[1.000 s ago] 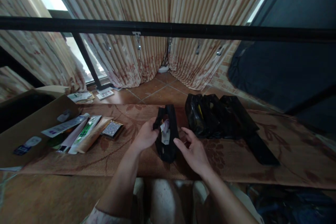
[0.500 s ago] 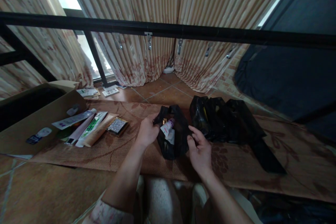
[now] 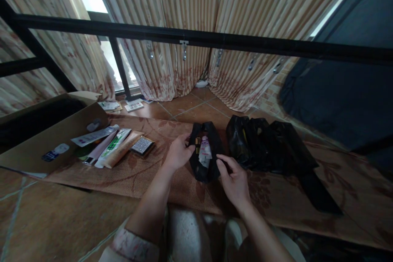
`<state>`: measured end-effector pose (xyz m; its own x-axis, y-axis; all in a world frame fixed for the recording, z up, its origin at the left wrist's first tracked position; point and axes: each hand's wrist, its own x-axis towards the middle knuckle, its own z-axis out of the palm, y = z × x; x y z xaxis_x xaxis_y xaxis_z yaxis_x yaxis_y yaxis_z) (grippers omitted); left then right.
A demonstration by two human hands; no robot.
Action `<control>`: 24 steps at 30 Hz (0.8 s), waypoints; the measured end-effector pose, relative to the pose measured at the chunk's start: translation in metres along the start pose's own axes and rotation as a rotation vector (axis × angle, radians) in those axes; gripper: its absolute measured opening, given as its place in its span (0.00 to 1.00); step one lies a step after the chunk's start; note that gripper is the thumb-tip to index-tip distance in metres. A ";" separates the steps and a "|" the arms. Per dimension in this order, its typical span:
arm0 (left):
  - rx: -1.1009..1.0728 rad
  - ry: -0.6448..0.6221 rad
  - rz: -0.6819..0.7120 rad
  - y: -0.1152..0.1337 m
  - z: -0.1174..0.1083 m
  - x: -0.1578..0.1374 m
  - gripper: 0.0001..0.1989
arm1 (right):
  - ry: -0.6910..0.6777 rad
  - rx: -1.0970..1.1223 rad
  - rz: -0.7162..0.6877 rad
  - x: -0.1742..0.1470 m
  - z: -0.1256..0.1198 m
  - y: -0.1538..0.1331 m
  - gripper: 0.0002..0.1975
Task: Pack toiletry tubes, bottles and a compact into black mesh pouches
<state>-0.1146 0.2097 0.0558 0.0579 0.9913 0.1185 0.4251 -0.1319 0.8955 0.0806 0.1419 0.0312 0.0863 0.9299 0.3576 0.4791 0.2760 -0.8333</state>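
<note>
A small black plastic bag [image 3: 201, 172] stands with its mouth open on the patterned cloth in front of me. Inside it lie a white and purple squeeze tube [image 3: 205, 150] and a small dark tube with gold bands [image 3: 198, 145]. My left hand [image 3: 179, 151] is closed on the bag's left rim, thumb over the edge. At the right rim, my right hand [image 3: 235, 178] has its thumb and index fingertip close together on the black plastic. The lower part of the bag's contents is hidden.
Several filled black bags [image 3: 264, 143] stand to the right. On the left lie several squeeze tubes [image 3: 115, 147] and a glittery square case [image 3: 142, 145], beside a cardboard box [image 3: 70, 135]. A black metal rail [image 3: 196, 39] crosses ahead, before striped curtains [image 3: 184, 4].
The bag's mouth has narrowed as my hands drew slightly closer together. The tube inside sits more upright, and the dark gold-banded tube shows more. The view has shifted slightly left.
</note>
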 end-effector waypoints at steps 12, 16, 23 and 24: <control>-0.057 -0.011 0.036 -0.009 0.002 -0.002 0.23 | -0.011 -0.054 -0.017 -0.002 0.002 -0.007 0.15; -0.067 -0.018 0.051 -0.006 0.002 -0.003 0.21 | -0.005 -0.053 -0.016 -0.002 0.003 -0.006 0.15; -0.069 -0.036 0.033 0.001 -0.001 -0.004 0.25 | 0.007 -0.037 -0.026 -0.003 0.004 -0.005 0.15; -0.075 -0.046 0.040 0.001 -0.002 -0.003 0.26 | 0.009 -0.037 -0.026 -0.003 0.005 -0.005 0.14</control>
<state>-0.1166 0.2064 0.0570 0.1159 0.9839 0.1362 0.3530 -0.1690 0.9202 0.0741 0.1392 0.0321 0.0814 0.9202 0.3830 0.5134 0.2906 -0.8074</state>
